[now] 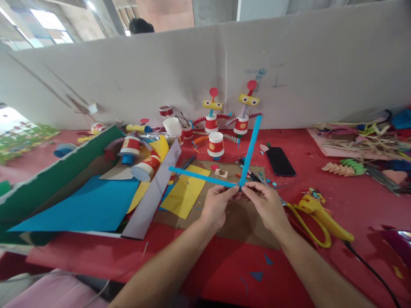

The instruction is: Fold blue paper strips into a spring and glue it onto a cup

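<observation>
Two narrow blue paper strips meet end to end at an angle between my hands. One blue paper strip (201, 176) runs out to the left, with my left hand (218, 201) pinching near its inner end. The other blue strip (252, 147) rises up and slightly right from my right hand (261, 200), whose thumb and fingers are closed on it. Both hands' fingertips almost touch at the joint, which they partly hide. Beneath them lies a brown cardboard sheet (247, 226), with a yellow paper piece (186, 192) to the left.
Paper-cup figures (212, 122) with springy arms stand at the back before a white partition (144, 81). A green-sided box (80, 158) holding blue card (93, 205) is at left. To the right are a phone (280, 161), yellow-handled scissors (310, 222) and a yellow glue gun (327, 218).
</observation>
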A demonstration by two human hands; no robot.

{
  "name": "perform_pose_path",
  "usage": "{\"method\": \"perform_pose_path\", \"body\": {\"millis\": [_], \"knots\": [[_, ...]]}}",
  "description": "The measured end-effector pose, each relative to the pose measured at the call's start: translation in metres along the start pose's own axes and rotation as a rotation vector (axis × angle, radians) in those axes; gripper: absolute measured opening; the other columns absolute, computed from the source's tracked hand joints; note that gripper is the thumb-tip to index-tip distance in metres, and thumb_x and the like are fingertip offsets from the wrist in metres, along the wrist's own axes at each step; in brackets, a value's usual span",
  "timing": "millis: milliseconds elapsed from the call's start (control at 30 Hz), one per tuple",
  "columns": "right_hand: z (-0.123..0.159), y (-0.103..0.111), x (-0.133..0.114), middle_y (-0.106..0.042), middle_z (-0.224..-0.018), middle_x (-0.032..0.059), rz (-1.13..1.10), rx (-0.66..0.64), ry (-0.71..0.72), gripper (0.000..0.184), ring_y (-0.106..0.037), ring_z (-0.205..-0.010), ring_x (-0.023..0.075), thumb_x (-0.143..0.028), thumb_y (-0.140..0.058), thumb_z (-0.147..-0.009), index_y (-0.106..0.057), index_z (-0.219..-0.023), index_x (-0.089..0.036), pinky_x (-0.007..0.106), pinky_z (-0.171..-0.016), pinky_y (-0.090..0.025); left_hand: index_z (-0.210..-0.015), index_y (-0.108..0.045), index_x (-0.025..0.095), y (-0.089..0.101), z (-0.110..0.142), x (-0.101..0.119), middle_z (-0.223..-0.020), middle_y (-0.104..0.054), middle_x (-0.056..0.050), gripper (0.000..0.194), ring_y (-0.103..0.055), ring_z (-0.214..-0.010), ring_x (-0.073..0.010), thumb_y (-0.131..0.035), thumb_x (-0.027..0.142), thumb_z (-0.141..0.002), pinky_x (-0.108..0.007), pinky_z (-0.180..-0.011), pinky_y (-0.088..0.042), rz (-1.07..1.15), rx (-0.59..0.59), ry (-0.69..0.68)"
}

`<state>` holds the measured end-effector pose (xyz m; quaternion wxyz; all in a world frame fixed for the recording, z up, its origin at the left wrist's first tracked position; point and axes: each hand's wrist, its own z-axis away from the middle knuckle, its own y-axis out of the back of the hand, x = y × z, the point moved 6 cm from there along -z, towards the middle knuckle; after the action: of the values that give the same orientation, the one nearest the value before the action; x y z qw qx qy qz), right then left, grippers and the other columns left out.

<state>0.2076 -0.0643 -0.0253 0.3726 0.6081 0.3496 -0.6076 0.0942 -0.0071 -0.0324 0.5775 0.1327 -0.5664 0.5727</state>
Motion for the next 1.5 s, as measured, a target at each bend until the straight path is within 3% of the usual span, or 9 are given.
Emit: {"method": "perform_pose_path", "body": {"millis": [533,700,867,967,1233,1500], "knots": [[0.003,0.007,-0.006,-0.070,-0.074,0.0034,0.167,0.073,0.080,0.023,-0.062,-0.070,0.0207,-0.044,-0.064,-0.077,-0.069,-0.081,-0.021,0.030,-0.066,-0.046,-0.070,-0.072,0.013,-0.005,-0.001,0.006,-0.068,-0.070,-0.005,0.015,-0.061,-0.064,-0.0132,-0.077,0.024,-0.061,-0.026,-0.068,-0.049,-0.054,-0.071,-0.095],[0.005,0.001,-0.001,-0.071,-0.078,0.0030,0.051,0.055,0.022,0.021,-0.064,-0.073,0.0201,-0.040,-0.067,-0.076,-0.069,-0.085,-0.022,0.032,-0.071,-0.048,-0.067,-0.071,0.012,-0.003,-0.001,0.005,-0.066,-0.069,-0.004,0.008,-0.061,-0.062,-0.0119,-0.073,0.019,-0.065,-0.024,-0.068,-0.049,-0.048,-0.053,-0.101],[-0.003,0.005,0.009,-0.068,-0.070,-0.0003,-0.121,0.088,-0.063,0.018,-0.060,-0.064,0.0148,-0.036,-0.073,-0.069,-0.069,-0.078,-0.021,0.029,-0.067,-0.047,-0.073,-0.070,0.011,-0.006,-0.003,0.004,-0.070,-0.071,-0.006,0.007,-0.065,-0.064,-0.0134,-0.068,0.006,-0.068,-0.024,-0.069,-0.053,0.011,-0.107,-0.027],[-0.007,0.006,0.013,-0.066,-0.067,-0.0012,-0.212,0.072,-0.099,0.018,-0.057,-0.061,0.0124,-0.033,-0.076,-0.065,-0.069,-0.076,-0.020,0.027,-0.063,-0.046,-0.069,-0.069,0.008,-0.002,-0.008,-0.003,-0.070,-0.071,-0.009,0.011,-0.067,-0.063,-0.0145,-0.061,0.001,-0.073,-0.026,-0.070,-0.055,0.073,-0.066,0.084],[-0.005,0.008,0.013,-0.065,-0.067,-0.0007,-0.121,0.105,-0.082,0.027,-0.057,-0.061,0.0132,-0.038,-0.078,-0.061,-0.068,-0.077,-0.018,0.028,-0.063,-0.048,-0.071,-0.068,0.007,0.006,-0.013,-0.016,-0.072,-0.072,-0.011,0.018,-0.069,-0.064,-0.0160,-0.056,-0.006,-0.074,-0.027,-0.071,-0.058,0.180,0.020,0.230],[-0.008,0.012,0.013,-0.066,-0.067,-0.0005,-0.121,0.107,-0.068,0.025,-0.058,-0.060,0.0135,-0.037,-0.078,-0.061,-0.068,-0.075,-0.018,0.028,-0.063,-0.048,-0.074,-0.071,0.007,-0.005,-0.009,-0.008,-0.077,-0.073,-0.010,0.012,-0.068,-0.070,-0.0152,-0.073,0.003,-0.062,-0.028,-0.080,-0.054,0.143,-0.146,0.119]]}}
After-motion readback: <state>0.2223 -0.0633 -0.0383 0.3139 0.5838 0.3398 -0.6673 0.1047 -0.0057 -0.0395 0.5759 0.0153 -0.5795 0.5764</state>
